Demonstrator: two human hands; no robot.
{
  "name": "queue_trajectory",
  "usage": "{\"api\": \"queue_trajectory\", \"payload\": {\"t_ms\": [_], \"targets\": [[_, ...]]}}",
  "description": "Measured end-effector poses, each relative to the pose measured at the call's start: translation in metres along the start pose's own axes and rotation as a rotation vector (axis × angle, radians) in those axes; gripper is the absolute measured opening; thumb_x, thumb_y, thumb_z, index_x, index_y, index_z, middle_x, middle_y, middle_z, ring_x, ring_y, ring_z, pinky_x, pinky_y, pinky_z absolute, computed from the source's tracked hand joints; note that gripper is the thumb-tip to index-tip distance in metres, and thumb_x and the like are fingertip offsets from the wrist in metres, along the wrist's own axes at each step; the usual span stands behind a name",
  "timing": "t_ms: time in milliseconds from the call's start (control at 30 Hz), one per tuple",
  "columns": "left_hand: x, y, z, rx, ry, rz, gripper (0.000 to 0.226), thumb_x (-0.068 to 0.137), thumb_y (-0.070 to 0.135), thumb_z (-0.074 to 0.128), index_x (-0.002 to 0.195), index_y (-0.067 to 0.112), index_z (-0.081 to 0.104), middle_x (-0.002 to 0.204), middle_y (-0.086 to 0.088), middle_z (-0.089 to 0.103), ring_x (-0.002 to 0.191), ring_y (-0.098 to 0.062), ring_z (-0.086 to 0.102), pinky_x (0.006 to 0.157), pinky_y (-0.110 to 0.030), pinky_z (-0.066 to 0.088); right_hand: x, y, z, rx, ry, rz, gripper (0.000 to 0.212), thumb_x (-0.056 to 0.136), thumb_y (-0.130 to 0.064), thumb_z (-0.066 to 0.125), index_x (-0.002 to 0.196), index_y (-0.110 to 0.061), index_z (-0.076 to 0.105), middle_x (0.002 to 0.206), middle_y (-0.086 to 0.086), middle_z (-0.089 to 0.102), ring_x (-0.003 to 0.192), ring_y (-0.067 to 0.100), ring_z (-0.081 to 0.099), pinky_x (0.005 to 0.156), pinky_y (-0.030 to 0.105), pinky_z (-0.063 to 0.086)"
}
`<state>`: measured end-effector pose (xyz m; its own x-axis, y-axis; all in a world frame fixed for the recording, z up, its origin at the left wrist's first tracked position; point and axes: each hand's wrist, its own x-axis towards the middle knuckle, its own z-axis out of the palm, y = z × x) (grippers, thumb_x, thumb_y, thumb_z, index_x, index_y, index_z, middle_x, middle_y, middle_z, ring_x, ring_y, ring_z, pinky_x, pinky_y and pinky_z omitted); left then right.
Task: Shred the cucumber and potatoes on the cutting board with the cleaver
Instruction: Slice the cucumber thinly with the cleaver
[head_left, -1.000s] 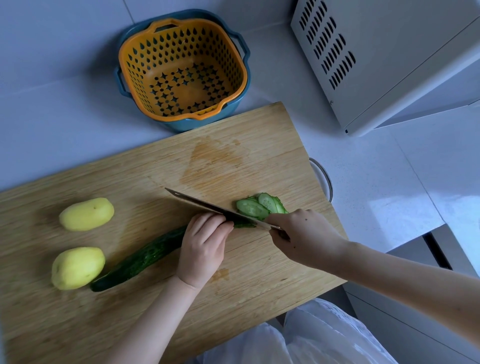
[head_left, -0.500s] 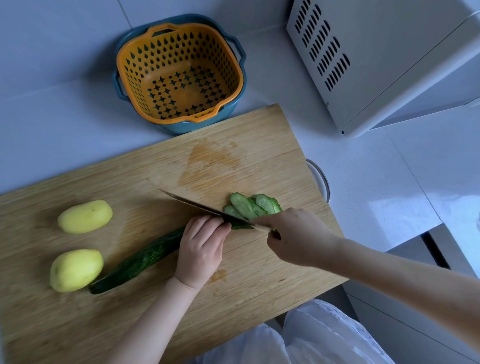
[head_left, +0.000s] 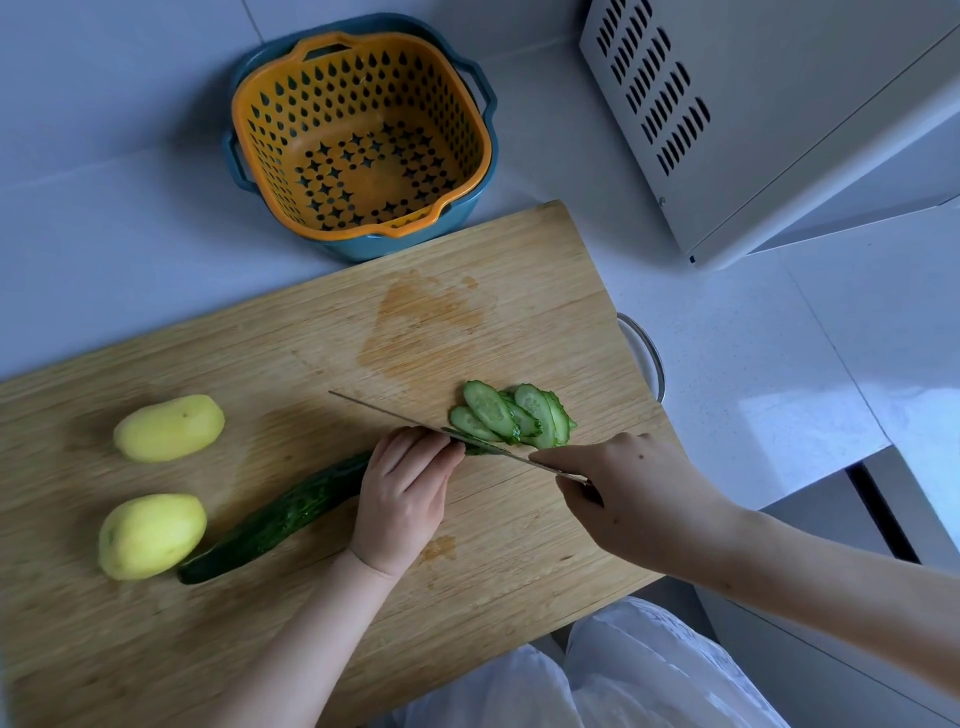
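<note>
**A:** What is on the counter (head_left: 104, 234)?

**B:** I see a wood board (head_left: 311, 338). The cucumber (head_left: 280, 514) lies near the middle of the board. Its long way slants from the board's near left corner up toward the board's right end.

**A:** Who holds it?

**B:** The left hand (head_left: 402, 499) presses down on the cut end, with its fingers curled over it. The right hand (head_left: 639, 493), by the board's right end, is wrapped tight round the cleaver (head_left: 384, 411) handle.

**A:** Where is the blade?

**B:** It goes across the cucumber, right against the left fingertips. The slices (head_left: 514, 415) lie on the other side of the blade, toward the board's right end.

**A:** So which way next?

**B:** I think the uncut part runs from the blade toward the board's left end, under the left hand. That hand should creep that way and the cleaver should follow it.

**A:** And the rest?

**B:** The far potato (head_left: 169, 427) and the near potato (head_left: 151, 535) sit whole at the board's left end. The near one is just beside the cucumber's tip. A basket (head_left: 363, 135) sits past the board's far edge.
</note>
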<state>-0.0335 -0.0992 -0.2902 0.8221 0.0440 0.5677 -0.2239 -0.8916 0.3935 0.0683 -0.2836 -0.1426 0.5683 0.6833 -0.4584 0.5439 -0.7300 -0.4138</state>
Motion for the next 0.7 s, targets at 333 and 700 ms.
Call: {"api": "queue_trajectory", "payload": {"t_ms": [333,700], "targets": [[0.0028,0.0010,-0.0005,-0.012,-0.004,-0.017,0.020,0.081,-0.002,0.062,0.097,0.011,0.058,0.089,-0.012,0.071,0.090,-0.022,0.056,0.084,-0.037,0.048,0.0012,-0.0051,-0.0024,-0.007,-0.008,0.016,0.034,0.093,-0.019,0.041,0.119,-0.030,0.059,0.051,-0.009,0.036,0.055,0.016,0.043,0.060,0.030,0.046],[0.0032,0.0015,0.0000,-0.008,-0.023,-0.016,0.025,0.078,-0.002,0.066,0.097,0.011,0.057,0.089,-0.011,0.070,0.089,-0.022,0.057,0.079,-0.041,0.050,0.0034,-0.0057,-0.0074,-0.025,-0.033,0.020,0.037,0.093,-0.021,0.038,0.123,-0.034,0.055,0.066,-0.007,0.053,0.064,0.017,0.052,0.068,0.031,0.049]]}}
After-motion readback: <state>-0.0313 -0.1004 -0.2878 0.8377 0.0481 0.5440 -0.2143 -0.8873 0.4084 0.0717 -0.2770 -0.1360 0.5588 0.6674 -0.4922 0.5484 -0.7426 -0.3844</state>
